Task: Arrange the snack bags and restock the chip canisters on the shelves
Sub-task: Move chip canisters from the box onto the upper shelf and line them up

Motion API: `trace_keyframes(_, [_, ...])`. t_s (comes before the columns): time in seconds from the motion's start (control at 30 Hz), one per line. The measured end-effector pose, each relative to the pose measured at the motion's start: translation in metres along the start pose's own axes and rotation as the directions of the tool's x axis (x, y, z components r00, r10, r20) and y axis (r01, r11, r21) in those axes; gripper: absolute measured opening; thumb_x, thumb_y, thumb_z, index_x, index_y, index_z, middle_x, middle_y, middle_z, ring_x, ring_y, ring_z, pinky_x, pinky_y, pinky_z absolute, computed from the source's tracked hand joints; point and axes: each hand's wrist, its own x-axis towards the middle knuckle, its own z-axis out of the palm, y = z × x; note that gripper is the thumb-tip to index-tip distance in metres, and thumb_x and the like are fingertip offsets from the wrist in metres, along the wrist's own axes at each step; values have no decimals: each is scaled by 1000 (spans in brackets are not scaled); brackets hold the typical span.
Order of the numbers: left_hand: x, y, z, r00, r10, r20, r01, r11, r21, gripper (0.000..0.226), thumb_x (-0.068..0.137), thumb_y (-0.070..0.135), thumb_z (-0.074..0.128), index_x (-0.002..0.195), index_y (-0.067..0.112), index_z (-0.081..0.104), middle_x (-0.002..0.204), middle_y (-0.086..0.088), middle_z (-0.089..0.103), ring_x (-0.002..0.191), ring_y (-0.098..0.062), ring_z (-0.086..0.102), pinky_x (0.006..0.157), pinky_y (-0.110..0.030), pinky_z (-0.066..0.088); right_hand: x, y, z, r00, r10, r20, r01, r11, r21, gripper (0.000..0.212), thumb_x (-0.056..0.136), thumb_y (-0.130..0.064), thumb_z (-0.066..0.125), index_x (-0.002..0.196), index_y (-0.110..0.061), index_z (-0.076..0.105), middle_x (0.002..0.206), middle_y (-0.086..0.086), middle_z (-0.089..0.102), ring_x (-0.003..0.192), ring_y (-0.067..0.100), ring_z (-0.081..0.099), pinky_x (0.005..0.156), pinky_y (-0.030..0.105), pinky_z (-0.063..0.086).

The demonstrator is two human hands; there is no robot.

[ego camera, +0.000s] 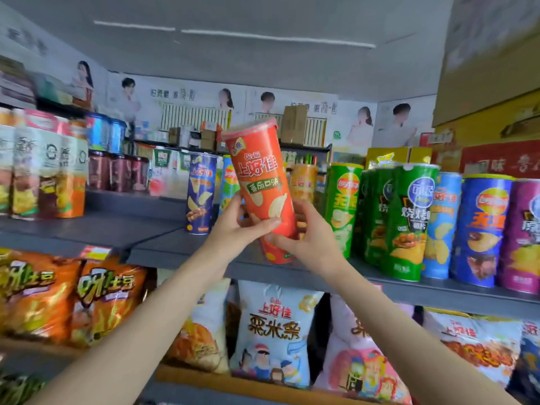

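Red canister [263,182], tilted with its lid toward 11 o'clock, is held above the grey shelf [175,247] at frame centre. It is gripped by the left hand [236,229] from 9 o'clock, thumb across its front, and by the right hand [306,238] around its base. Green canisters [406,217] are stood at 3 o'clock, a blue canister [201,194] at 9 o'clock.
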Motion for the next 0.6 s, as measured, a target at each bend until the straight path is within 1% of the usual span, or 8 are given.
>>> trace_keyframes(0.07, [13,-1,-43,997,36,-67,-36,999,0,66,65,21,82,122,30,50,113,8,64,102,-4,60,85,-21,49,23,-10,42,999,-50,-11,49,997,-53,65,72,-25,79,127,-11,47,114,-1,57,109,18,55,96,36,44])
trace_keyframes(0.13, [26,-2,-89,989,69,-134,-69,998,10,59,74,10,76,124,24,47,108,11,63,90,5,60,73,-11,49,40,-18,82,996,-74,-56,66,989,-133,65,74,-29,77,128,-7,46,122,8,54,117,25,49,100,41,38])
trace_keyframes(0.2, [44,-6,-137,982,83,-171,-72,995,66,50,79,4,69,121,21,46,103,10,61,77,12,58,63,-4,46,55,-20,117,990,-54,-127,31,985,-171,58,78,-24,73,125,-3,47,123,15,53,117,29,47,100,43,36])
trace_keyframes(0.23, [52,-8,-159,983,75,-167,-57,992,109,48,80,4,68,119,20,45,103,8,60,75,11,57,63,-4,45,62,-20,133,990,-14,-140,-12,983,-184,55,79,-21,71,124,-1,47,123,17,52,117,31,46,100,42,34])
trace_keyframes(0.33, [82,-24,-213,995,-7,-99,33,966,258,57,81,7,70,130,18,42,114,2,56,94,-6,56,81,-18,44,83,-20,164,982,140,-130,-164,966,-198,52,81,-19,68,124,-2,46,125,19,49,118,33,44,102,42,33])
trace_keyframes(0.43, [114,-46,-235,994,-105,-32,110,937,331,67,81,9,70,138,17,34,127,-1,53,112,-17,52,94,-32,41,97,-18,173,957,236,-171,-270,938,-216,49,80,-15,68,122,0,47,122,21,50,116,34,47,100,40,36])
trace_keyframes(0.5, [130,-63,-238,985,-172,-2,162,925,344,71,82,11,70,141,18,31,132,-2,50,118,-21,50,97,-35,40,99,-16,171,944,260,-204,-305,923,-234,45,80,-12,68,119,0,49,121,19,53,115,33,49,97,37,39])
trace_keyframes(0.6, [146,-90,-238,972,-234,25,214,924,318,67,82,11,69,139,17,33,128,-1,52,117,-20,49,95,-35,40,98,-16,162,928,285,-239,-345,900,-268,42,82,-10,65,120,-1,49,121,13,55,117,28,49,94,29,39])
